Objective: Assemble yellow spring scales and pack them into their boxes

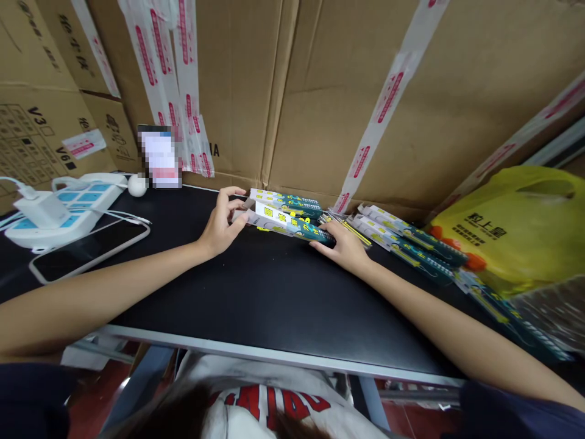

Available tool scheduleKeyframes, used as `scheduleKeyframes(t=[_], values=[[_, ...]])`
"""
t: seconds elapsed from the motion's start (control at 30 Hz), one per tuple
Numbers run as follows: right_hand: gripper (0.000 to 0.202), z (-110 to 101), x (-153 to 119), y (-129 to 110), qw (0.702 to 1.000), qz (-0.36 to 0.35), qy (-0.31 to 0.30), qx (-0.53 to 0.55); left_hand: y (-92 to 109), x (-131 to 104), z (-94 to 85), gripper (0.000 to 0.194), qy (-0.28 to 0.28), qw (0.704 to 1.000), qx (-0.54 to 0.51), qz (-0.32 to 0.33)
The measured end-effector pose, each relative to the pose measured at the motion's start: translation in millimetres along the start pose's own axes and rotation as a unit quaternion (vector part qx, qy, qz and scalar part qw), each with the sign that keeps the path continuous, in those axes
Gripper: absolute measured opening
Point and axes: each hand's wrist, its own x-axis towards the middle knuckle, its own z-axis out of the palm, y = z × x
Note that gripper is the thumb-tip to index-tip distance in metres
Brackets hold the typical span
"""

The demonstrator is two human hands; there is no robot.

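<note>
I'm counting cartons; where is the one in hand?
At the head view's centre, the held carton spans from the left hand, at its white end, to the right hand, at its dark green end.

A makeshift packing station, in a workshop or storeroom; which of the two cannot be told.
Tall brown cardboard (338, 91), sealed with printed tape (390, 97), walls in the black tabletop (274, 292); a carton (41, 122) at the left bears model checkboxes. Several alike narrow printed boxes (404, 250) lie out beside a yellow carrier bag (503, 225), with a loaded power strip (86, 198) opposite.
</note>
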Motion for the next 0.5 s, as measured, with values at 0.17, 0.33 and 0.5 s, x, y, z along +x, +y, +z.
scheduleKeyframes(t=[0.17, 0.33, 0.5], values=[[0.039, 0, 0, 0, 1.000, 0.005, 0.007, 0.003, 2, 0, -0.1, 0.023, 0.006, 0.999, 0.032, -0.009], [0.040, 2, -1, 0, 1.000, 0.015, 0.015, 0.001, 4, 2, -0.2, 0.018, 0.014, 0.998, 0.055, -0.014], [0.040, 1, -1, -1, 1.000, 0.019, 0.019, -0.003, 12, 4, 7.9, 0.022, 0.045, 0.992, -0.044, -0.113]])
